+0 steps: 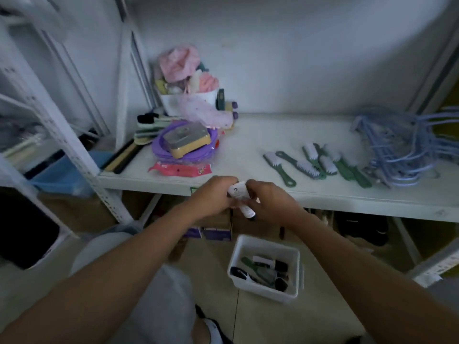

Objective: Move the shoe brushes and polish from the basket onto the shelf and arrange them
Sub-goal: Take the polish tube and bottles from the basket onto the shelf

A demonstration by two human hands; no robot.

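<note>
My left hand (213, 197) and right hand (269, 202) meet, both gripping the polish tube (242, 198). It is smooth white plastic, its long axis running near-to-far with the black cap nearest me, just short of the shelf (273, 135) edge. The green, white-bristled brushes (315, 162) lie far right, closer to my right hand. The basket (265, 240) sits below.

Both hands meeting at near edge of shelf (260, 135), left hand (213, 196) and right hand (272, 202) gripping white tube (241, 196), probably polish; label too blurred to read. Green brushes (319, 162) lying in loose row on shelf, right of hands. Blue hangers (402, 150) sitting at far right. White basket (263, 291) sitting on floor below, dark items lying inside.
</note>
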